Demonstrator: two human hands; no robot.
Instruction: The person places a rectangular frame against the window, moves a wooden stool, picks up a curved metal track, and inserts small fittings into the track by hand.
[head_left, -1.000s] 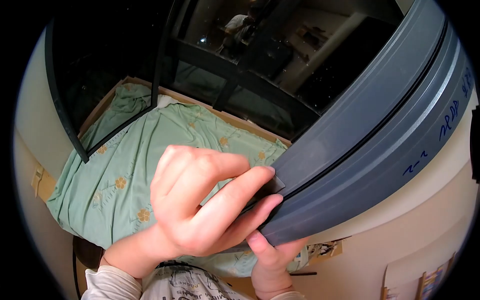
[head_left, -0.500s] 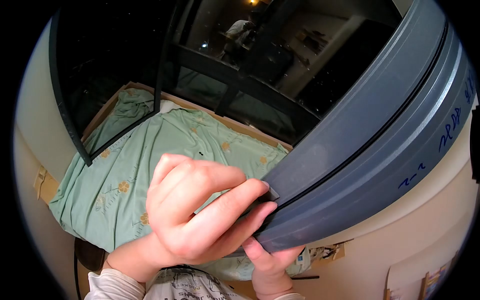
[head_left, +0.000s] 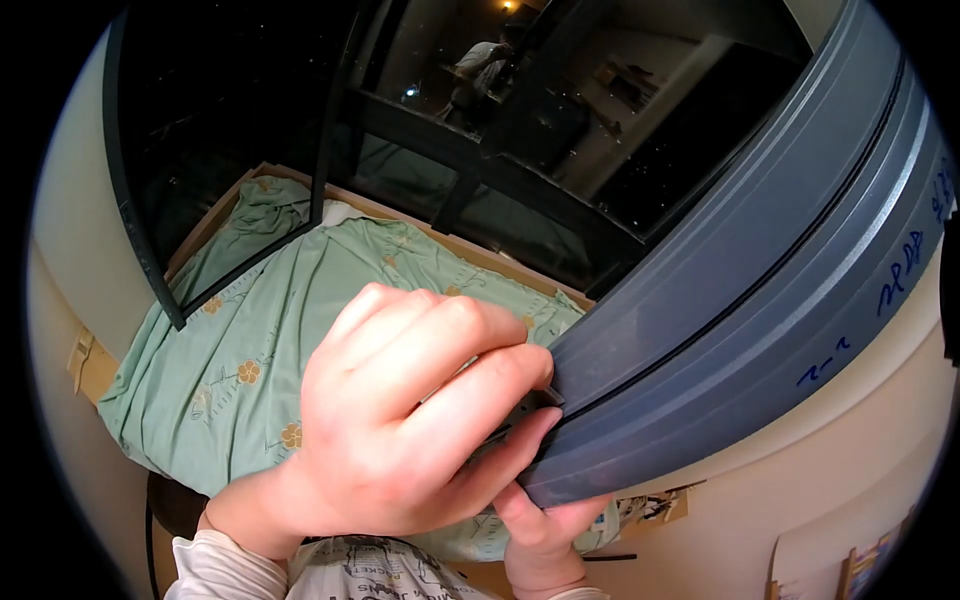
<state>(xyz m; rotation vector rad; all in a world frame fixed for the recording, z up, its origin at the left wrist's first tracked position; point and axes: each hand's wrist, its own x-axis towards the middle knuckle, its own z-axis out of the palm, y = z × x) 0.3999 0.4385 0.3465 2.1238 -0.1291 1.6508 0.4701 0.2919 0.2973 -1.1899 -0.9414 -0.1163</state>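
A long grey profile bar (head_left: 690,340), like a window-frame section, runs from the upper right down to my hands. A dark groove strip runs along it, and blue handwriting marks its lower side. My left hand (head_left: 400,420) is closed in a pinch at the bar's near end. Between its thumb and fingers shows part of a small dark metal piece (head_left: 518,412), mostly covered by the fingers. Below that end, my right hand (head_left: 545,522) grips the bar from underneath, its thumb against the end; its other fingers are largely hidden.
Behind my hands, a green flowered cloth (head_left: 270,350) covers a broad ledge or bed. A dark-framed open window sash (head_left: 128,215) stands at the left, and dark window panes (head_left: 480,90) reflect the room. The bar fills the right side, close to a pale wall (head_left: 720,530).
My left hand has shifted slightly right and up, its fingers nearer the bar's end. The bar has moved a little to the right. My right hand keeps its hold underneath.
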